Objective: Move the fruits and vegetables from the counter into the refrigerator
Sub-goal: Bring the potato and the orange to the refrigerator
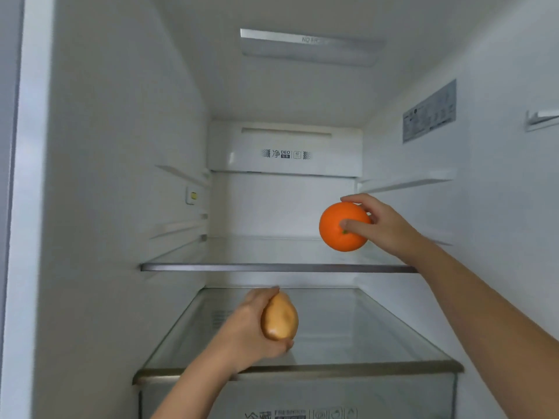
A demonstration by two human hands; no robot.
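The round, bright orange point(335, 234) is up in the air just above the upper glass shelf point(272, 267), near its right end, in the right hand point(385, 226). The smooth yellow-brown potato point(280, 317) stands on end below that shelf's middle, in the left hand point(249, 331).

Open room above upper shelf point(272, 267) and lower shelf point(363, 366) (both glass), wall rails point(405, 182) perhaps slight snags.

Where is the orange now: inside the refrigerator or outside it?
Inside. The right hand holds the orange over the upper glass shelf, beyond its front edge; whether it touches the glass cannot be told.
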